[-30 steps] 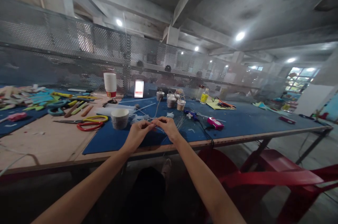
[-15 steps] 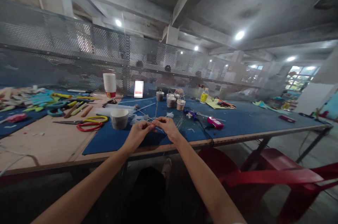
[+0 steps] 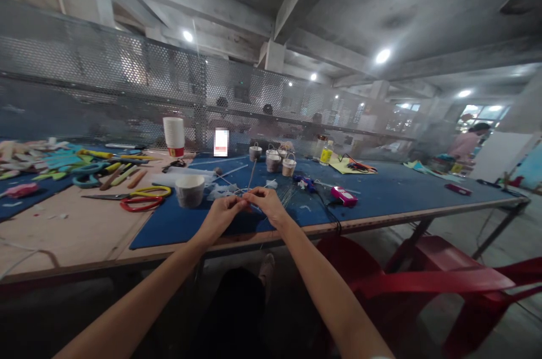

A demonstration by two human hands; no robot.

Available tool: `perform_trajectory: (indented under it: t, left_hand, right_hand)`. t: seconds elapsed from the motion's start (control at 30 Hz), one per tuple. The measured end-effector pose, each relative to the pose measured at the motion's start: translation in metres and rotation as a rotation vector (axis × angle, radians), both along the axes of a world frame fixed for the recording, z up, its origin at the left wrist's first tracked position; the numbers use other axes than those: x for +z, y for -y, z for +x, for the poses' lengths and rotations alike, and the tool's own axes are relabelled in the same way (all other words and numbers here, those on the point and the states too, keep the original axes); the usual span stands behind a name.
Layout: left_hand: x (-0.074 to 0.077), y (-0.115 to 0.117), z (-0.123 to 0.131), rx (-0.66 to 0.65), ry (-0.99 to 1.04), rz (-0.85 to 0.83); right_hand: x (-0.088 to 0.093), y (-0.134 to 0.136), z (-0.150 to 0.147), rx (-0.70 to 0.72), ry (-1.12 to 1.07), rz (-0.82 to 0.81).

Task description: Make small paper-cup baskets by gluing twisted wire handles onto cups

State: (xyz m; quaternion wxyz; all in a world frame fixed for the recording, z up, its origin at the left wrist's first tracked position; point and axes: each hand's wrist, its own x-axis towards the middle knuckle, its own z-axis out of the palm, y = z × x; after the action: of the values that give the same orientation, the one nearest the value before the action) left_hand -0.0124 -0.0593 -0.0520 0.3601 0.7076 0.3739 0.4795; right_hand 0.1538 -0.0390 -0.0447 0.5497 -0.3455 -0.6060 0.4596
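Note:
My left hand (image 3: 221, 215) and my right hand (image 3: 266, 204) meet over the blue mat (image 3: 381, 189) near the table's front edge. Both are closed in a pinch on a thin pale wire (image 3: 251, 174) that rises from between the fingertips. The fingertips touch each other. A bundle of thin wires (image 3: 288, 196) lies on the mat just right of my right hand. A white paper cup (image 3: 189, 190) stands on the mat left of my left hand.
Red and yellow scissors (image 3: 141, 198) lie left of the cup. Small cup baskets (image 3: 274, 160), a cup stack (image 3: 174, 135), a glue gun (image 3: 305, 182) and a pink object (image 3: 344, 195) lie further back. Red plastic chairs (image 3: 427, 280) stand right. A mesh screen (image 3: 127, 88) backs the table.
My hands stay pinched together at the same spot. The view has shifted slightly, and a person in pink now shows at the far right.

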Motion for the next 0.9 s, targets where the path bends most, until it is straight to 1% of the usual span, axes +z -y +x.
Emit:
perform_trajectory:
  t: [0.07,0.17,0.2,0.27,0.4,0.6,0.7,0.8,0.87,0.9]
  left_hand:
    - [0.001,0.001,0.0,0.082,0.062,0.026]
    - [0.004,0.003,-0.001,0.266,0.121,0.067]
    - [0.005,0.003,-0.001,0.306,0.112,0.073]
    - [0.008,0.003,-0.002,0.333,0.084,0.084]
    - [0.015,-0.001,-0.002,0.321,0.027,0.135]
    - [0.026,-0.003,-0.002,0.319,-0.023,0.145]
    - [0.028,-0.003,-0.001,0.288,0.003,0.136]
    - [0.028,-0.001,-0.002,0.227,0.06,0.126]
    - [0.029,0.0,-0.005,0.16,0.133,0.066]
    - [0.03,0.001,-0.007,0.133,0.174,0.01]
  right_hand:
    - [0.001,0.001,0.0,-0.027,0.019,0.015]
    - [0.0,0.001,-0.001,-0.04,0.132,0.107]
    - [-0.001,0.001,-0.001,-0.041,0.176,0.152]
    - [-0.002,0.001,-0.002,-0.046,0.246,0.238]
    - [-0.004,0.001,-0.002,-0.062,0.302,0.321]
    - [-0.004,0.001,-0.002,-0.126,0.293,0.307]
    - [-0.004,0.0,-0.003,-0.108,0.229,0.258]
    - [-0.001,-0.001,-0.003,-0.032,0.145,0.177]
    - [0.004,-0.001,0.0,-0.008,0.132,0.167]
    - [0.008,0.0,0.003,-0.015,0.154,0.196]
